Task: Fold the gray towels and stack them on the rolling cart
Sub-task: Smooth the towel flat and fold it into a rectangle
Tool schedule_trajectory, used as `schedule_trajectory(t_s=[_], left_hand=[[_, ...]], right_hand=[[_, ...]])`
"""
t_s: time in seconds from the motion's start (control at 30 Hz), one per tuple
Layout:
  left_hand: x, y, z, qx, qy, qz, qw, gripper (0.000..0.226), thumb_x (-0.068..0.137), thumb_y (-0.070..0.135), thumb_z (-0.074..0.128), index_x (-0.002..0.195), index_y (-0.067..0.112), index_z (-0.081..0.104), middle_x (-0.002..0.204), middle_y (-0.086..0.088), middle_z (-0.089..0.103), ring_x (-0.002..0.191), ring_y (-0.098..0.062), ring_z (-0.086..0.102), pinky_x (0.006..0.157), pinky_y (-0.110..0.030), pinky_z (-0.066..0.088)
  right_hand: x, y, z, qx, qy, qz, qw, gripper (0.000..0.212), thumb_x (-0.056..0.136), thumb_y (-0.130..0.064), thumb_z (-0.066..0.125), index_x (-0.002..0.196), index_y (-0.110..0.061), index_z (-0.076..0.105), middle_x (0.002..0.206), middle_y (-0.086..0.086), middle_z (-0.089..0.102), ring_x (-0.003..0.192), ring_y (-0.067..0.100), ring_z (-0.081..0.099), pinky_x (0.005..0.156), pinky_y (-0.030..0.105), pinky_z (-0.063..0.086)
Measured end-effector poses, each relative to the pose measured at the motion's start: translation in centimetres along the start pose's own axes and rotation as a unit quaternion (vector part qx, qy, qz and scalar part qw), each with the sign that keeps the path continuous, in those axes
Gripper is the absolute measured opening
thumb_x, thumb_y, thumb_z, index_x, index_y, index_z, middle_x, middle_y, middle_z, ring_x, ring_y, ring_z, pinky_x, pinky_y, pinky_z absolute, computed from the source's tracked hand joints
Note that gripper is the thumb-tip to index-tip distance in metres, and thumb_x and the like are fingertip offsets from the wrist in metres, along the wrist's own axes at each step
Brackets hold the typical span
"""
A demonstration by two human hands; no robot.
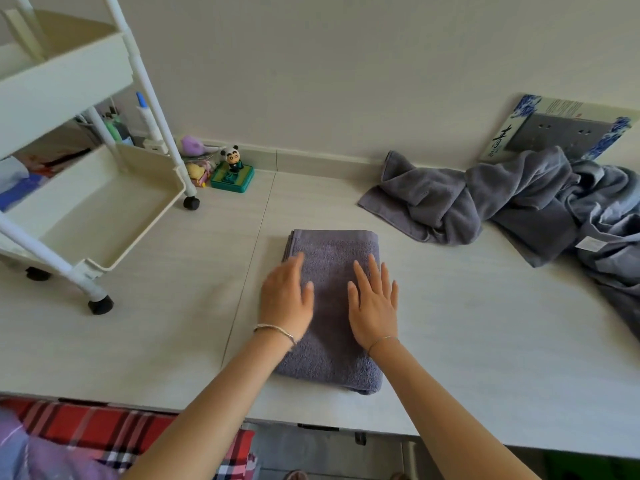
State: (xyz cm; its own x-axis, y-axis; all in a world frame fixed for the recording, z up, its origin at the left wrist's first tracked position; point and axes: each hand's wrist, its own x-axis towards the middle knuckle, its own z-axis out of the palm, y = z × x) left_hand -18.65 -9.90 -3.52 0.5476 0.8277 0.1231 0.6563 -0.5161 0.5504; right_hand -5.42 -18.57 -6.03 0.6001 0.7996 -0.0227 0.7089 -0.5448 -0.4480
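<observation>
Folded towel [332, 306] under both hands (flat).

Open surface [180, 278] separates the folded towel [332, 247] from the rolling cart [62, 81], its posts [166, 133] fencing the lower tray [104, 216]; unfolded towels [485, 202] crowd the right.

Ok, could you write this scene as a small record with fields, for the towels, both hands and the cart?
folded towel: gray, flat on the white surface, before the person
left hand: open, rests on its left edge
right hand: open, flat on its right half
unfolded towels: gray heap, far right
rolling cart: left, near tray holds no towel
other: panda figure near the cart
</observation>
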Motion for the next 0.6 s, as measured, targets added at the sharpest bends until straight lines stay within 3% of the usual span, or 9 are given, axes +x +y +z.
schedule_trajectory(t_s=[0.07, 0.13, 0.2, 0.27, 0.33, 0.43, 0.5, 0.6], left_hand=[[-0.6, 1.2, 1.9, 0.083, -0.104, 0.036, 0.990, 0.071, 0.084, 0.049, 0.004, 0.147, 0.023, 0.026, 0.154, -0.003, 0.024, 0.141, -0.030, 0.024, 0.115, -0.049, 0.014], [-1.2, 0.2, 4.0, 0.142, -0.136, 0.041, 0.980, 0.065, 0.091, 0.049, 0.000, 0.145, 0.028, 0.030, 0.153, 0.001, 0.026, 0.139, -0.030, 0.029, 0.115, -0.049, 0.008], [-1.6, -0.9, 5.0, 0.163, -0.143, 0.038, 0.975, 0.057, 0.098, 0.045, 0.003, 0.141, 0.027, 0.036, 0.146, -0.002, 0.041, 0.132, -0.030, 0.042, 0.111, -0.048, 0.014], [-1.3, -1.2, 5.1, 0.173, -0.132, 0.038, 0.975, 0.057, 0.099, 0.045, 0.004, 0.141, 0.026, 0.037, 0.145, -0.004, 0.043, 0.132, -0.030, 0.042, 0.111, -0.048, 0.015], [-0.1, -0.3, 4.4, 0.158, -0.121, 0.042, 0.979, 0.061, 0.095, 0.047, 0.004, 0.145, 0.025, 0.032, 0.151, -0.004, 0.032, 0.139, -0.030, 0.029, 0.116, -0.047, 0.005], [3.2, 0.8, 3.7, 0.156, -0.102, 0.055, 0.981, 0.075, 0.080, 0.051, -0.012, 0.149, 0.030, 0.008, 0.158, 0.002, 0.005, 0.146, -0.024, 0.001, 0.115, -0.043, -0.009], [5.5, 0.9, 4.0, 0.164, -0.103, 0.072, 0.979, 0.078, 0.077, 0.050, -0.016, 0.149, 0.031, 0.007, 0.158, 0.002, 0.004, 0.146, -0.022, -0.002, 0.114, -0.043, -0.010], [6.9, -0.2, 5.3, 0.187, -0.130, 0.063, 0.972, 0.071, 0.083, 0.049, -0.013, 0.149, 0.032, 0.005, 0.158, 0.005, 0.004, 0.146, -0.019, -0.001, 0.115, -0.045, -0.008]], right_hand=[[-0.3, 0.5, 1.1, -0.019, -0.014, -0.011, 1.000, 0.069, 0.087, -0.052, 0.001, 0.151, -0.029, 0.014, 0.158, -0.009, -0.005, 0.145, 0.013, -0.011, 0.118, 0.037, -0.006], [-0.4, 0.8, 2.0, -0.023, -0.014, -0.020, 0.999, 0.074, 0.083, -0.055, -0.005, 0.151, -0.030, 0.010, 0.158, -0.009, -0.006, 0.143, 0.009, -0.015, 0.119, 0.037, -0.005], [-0.3, 0.9, 2.1, -0.015, -0.014, -0.024, 0.999, 0.075, 0.082, -0.056, -0.006, 0.151, -0.030, 0.010, 0.159, -0.009, -0.005, 0.143, 0.009, -0.015, 0.117, 0.034, -0.009], [0.0, 0.8, 1.3, -0.009, -0.012, -0.027, 1.000, 0.076, 0.081, -0.057, -0.005, 0.150, -0.030, 0.013, 0.159, -0.009, -0.003, 0.145, 0.012, -0.011, 0.114, 0.032, -0.013], [1.2, 0.6, 0.2, -0.002, 0.012, -0.025, 1.000, 0.072, 0.085, -0.056, -0.001, 0.150, -0.030, 0.015, 0.159, -0.008, 0.000, 0.146, 0.016, -0.008, 0.113, 0.030, -0.015], [4.5, 0.0, -0.7, -0.011, 0.031, -0.024, 0.999, 0.053, 0.100, -0.042, 0.021, 0.150, -0.025, 0.017, 0.159, -0.004, 0.002, 0.147, 0.017, -0.006, 0.115, 0.032, -0.012], [6.0, 0.0, -0.6, -0.020, 0.008, -0.012, 1.000, 0.052, 0.102, -0.036, 0.026, 0.151, -0.022, 0.016, 0.159, -0.004, 0.001, 0.146, 0.016, -0.007, 0.116, 0.034, -0.010], [6.8, 0.8, 0.6, -0.034, -0.055, 0.017, 0.998, 0.057, 0.101, -0.043, 0.025, 0.151, -0.020, 0.012, 0.160, -0.006, -0.001, 0.146, 0.015, -0.010, 0.118, 0.037, -0.005]])
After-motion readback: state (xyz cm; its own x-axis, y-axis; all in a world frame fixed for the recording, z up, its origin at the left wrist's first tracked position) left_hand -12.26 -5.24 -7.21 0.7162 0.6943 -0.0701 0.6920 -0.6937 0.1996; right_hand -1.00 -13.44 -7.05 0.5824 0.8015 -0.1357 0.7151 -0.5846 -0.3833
